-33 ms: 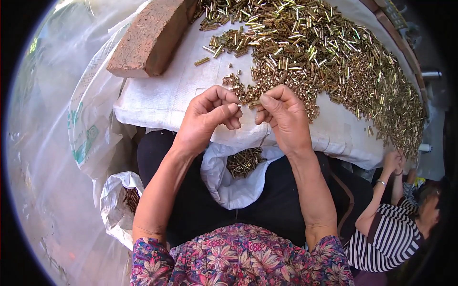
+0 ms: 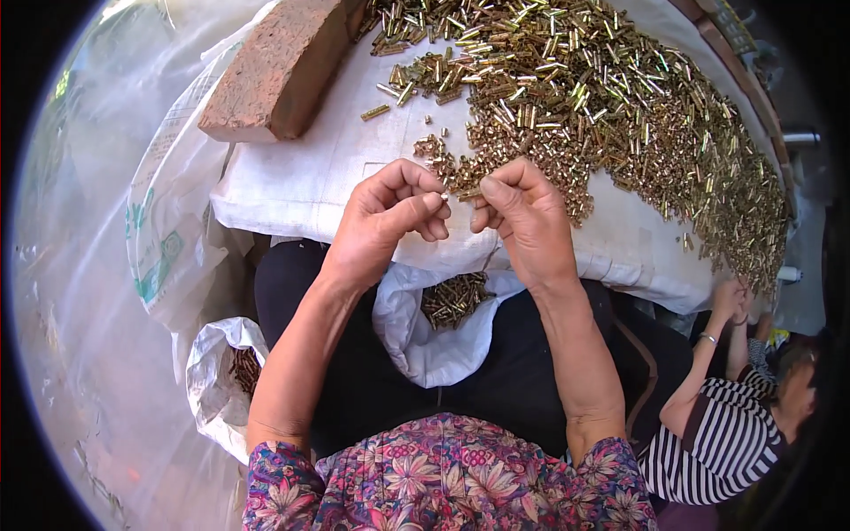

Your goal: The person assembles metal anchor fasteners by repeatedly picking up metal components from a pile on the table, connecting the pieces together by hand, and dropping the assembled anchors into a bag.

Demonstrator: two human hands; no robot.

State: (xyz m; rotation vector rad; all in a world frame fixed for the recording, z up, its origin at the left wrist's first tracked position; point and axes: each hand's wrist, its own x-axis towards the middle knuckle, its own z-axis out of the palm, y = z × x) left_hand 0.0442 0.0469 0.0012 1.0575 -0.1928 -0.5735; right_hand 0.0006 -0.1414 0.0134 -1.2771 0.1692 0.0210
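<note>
A small metal tube (image 2: 468, 194) is near the middle of the frame, pinched between the thumb and fingers of the right hand (image 2: 531, 211). Its long axis runs roughly across the frame, and its free end points left toward the fingertips of the left hand (image 2: 386, 211). The right hand is the nearer one, being in contact with the tube. The left hand's thumb and forefinger are closed on a small bright piece (image 2: 444, 196), mostly hidden by the fingers, just off the tube's free end and nearly in line with it; whether the two touch is too small to tell.

Just above the hands, short metal pieces (image 2: 513, 152) lie heaped on a white cloth (image 2: 297, 193); beyond them a larger pile of tubes (image 2: 575, 66) spreads across the upper right. A brick (image 2: 257, 80) sits at upper left. Below the hands, an open white bag (image 2: 443, 363) in the person's lap holds more tubes (image 2: 454, 301). Another white bag (image 2: 212, 398), at lower left, has brown pieces (image 2: 244, 368) inside. At lower right, a co-worker in a striped top (image 2: 722, 442) has both hands at the pile's edge.
</note>
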